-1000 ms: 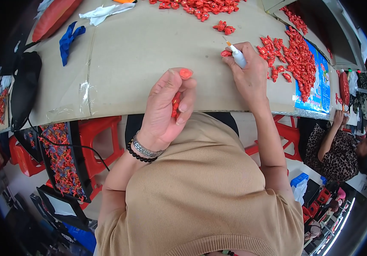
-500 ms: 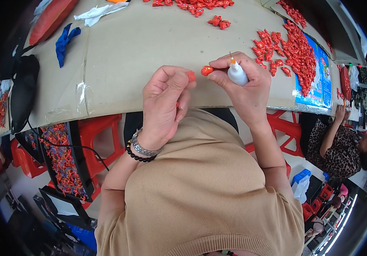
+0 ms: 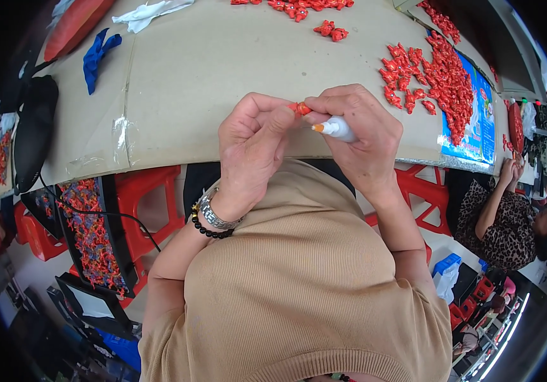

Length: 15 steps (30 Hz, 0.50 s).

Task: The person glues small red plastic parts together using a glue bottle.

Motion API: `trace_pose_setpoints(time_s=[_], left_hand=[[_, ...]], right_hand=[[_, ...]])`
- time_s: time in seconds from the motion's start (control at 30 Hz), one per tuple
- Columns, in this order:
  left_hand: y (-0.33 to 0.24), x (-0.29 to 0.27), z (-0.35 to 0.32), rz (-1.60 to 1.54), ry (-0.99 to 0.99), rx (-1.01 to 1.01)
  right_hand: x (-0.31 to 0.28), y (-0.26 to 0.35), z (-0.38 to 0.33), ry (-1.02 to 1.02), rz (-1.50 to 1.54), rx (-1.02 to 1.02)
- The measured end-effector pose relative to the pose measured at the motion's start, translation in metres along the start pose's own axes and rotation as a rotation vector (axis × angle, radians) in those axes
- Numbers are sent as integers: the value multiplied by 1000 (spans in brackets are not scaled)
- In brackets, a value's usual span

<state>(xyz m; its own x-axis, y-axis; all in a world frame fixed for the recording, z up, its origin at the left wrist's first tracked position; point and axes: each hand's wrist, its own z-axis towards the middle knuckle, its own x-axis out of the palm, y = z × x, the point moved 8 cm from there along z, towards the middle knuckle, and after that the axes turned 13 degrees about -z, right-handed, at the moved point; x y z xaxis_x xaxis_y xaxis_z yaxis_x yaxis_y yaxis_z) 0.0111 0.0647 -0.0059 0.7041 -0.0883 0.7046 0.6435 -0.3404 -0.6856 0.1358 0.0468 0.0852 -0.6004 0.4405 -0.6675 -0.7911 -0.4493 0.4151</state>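
Observation:
My left hand (image 3: 254, 143) pinches a small red piece (image 3: 301, 108) between thumb and fingers, just above the near edge of the cardboard-covered table (image 3: 222, 63). My right hand (image 3: 356, 130) grips a small white bottle with an orange tip (image 3: 334, 128). The tip points left, close under the red piece. Both hands meet in front of my chest. A silver watch and a black bead bracelet sit on my left wrist.
A heap of red pieces (image 3: 436, 73) lies at the right on a blue sheet (image 3: 471, 105). More red pieces (image 3: 331, 28) lie at the far edge. A blue rag (image 3: 98, 54) and a white cloth (image 3: 149, 11) lie far left. A seated person (image 3: 503, 223) is at right. Red stools stand below.
My right hand came back from the pile on the right with a red piece and the bottle. Both hands drew together near the table edge, and my left hand now pinches the piece.

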Motion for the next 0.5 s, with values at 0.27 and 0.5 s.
trace_pose_setpoints(time_s=[0.27, 0.5], left_hand=[[2, -2, 2, -19, 0, 11], [7, -4, 1, -43, -1, -68]], right_hand=[[13, -27, -5, 125, 233, 295], [28, -43, -24, 165, 521, 568]])
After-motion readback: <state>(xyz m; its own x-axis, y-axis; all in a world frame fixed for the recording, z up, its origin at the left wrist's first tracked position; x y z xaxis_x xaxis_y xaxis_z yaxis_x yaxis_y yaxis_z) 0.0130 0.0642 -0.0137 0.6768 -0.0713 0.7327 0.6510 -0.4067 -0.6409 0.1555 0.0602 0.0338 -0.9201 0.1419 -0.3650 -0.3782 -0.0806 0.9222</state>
